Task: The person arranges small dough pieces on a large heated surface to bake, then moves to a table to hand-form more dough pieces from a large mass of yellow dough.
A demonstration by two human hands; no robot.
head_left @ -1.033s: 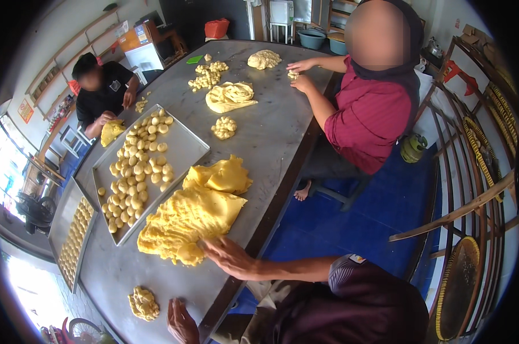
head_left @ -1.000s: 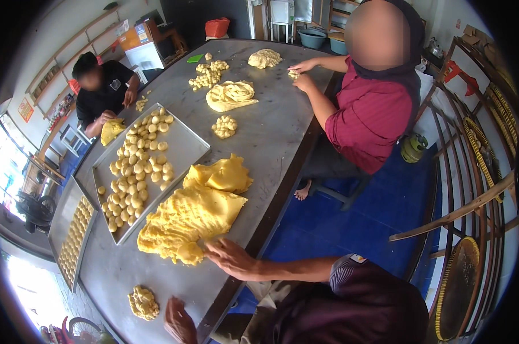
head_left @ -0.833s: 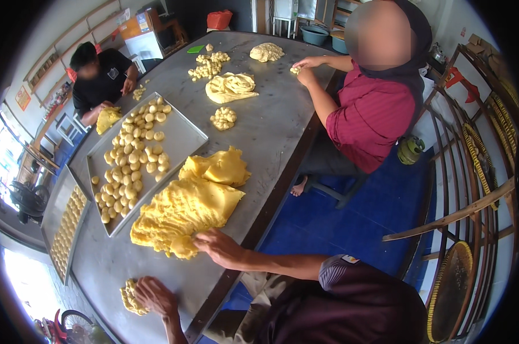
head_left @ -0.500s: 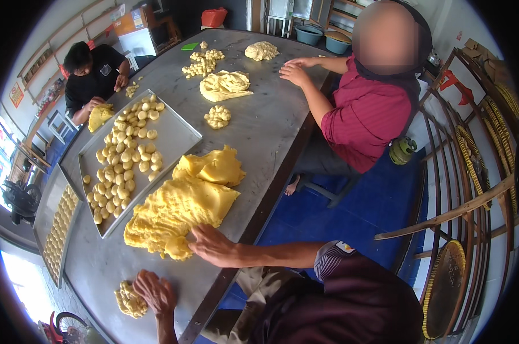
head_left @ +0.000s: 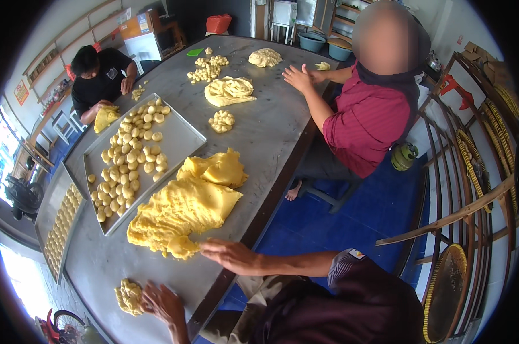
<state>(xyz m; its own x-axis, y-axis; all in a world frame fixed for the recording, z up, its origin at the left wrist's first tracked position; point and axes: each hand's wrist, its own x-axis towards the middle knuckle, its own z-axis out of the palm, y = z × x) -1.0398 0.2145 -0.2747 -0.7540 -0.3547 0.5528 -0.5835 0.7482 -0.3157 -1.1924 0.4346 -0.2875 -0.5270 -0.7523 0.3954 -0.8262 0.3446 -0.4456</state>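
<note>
A big slab of yellow dough [head_left: 185, 209] lies on the metal table in front of me, torn and ragged at its near end. My right hand [head_left: 230, 255] is at that ragged edge, its fingers bent and held together. Whether a bit of dough is between them is hidden. Closer to me, my left hand [head_left: 163, 304] rests low over the table, fingers spread. Its fingertips are beside a small heap of paler, lumpy dough [head_left: 129, 297], and the hand holds nothing.
Beyond the slab sits a metal tray [head_left: 185, 132] of dough balls; another filled tray [head_left: 61, 235] stands left. More dough heaps [head_left: 229, 92] lie farther back. Co-workers in maroon [head_left: 365, 123] and black [head_left: 102, 80] sit around the table. Wooden racks [head_left: 465, 200] stand right.
My right hand has drawn back slightly to the right from the slab's torn end. My left hand has slid right, off the top of the small heap to its side.
</note>
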